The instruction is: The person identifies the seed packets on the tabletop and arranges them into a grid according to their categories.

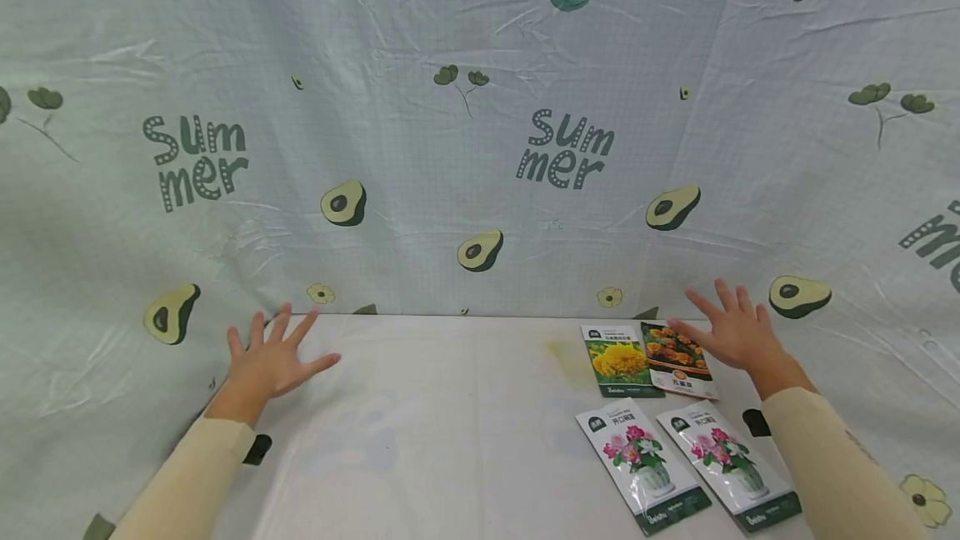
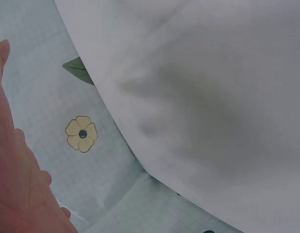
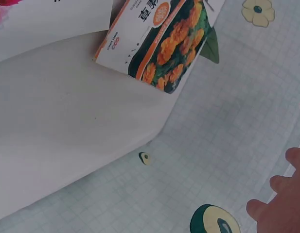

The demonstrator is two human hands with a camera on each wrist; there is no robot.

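My left hand [image 1: 268,369] is spread with its fingers apart over the left back edge of the white table, holding nothing. On the other side my right hand [image 1: 741,332] is also spread and bare, close over the orange-flower seed packet [image 1: 678,357]. That packet overlaps the corner of a yellow-flower seed packet [image 1: 618,361]. In front of them lie two seed packets with pink flowers in a pot, the left one [image 1: 641,465] and the right one [image 1: 727,465], side by side and tilted. The right wrist view shows the orange-flower packet [image 3: 162,43] at the table's edge.
The white table [image 1: 420,440] ends at a hanging pale sheet [image 1: 420,148] printed with avocados, leaves and "summer" lettering. The sheet also runs down both sides. A faint yellow stain [image 1: 567,361] marks the tabletop left of the packets.
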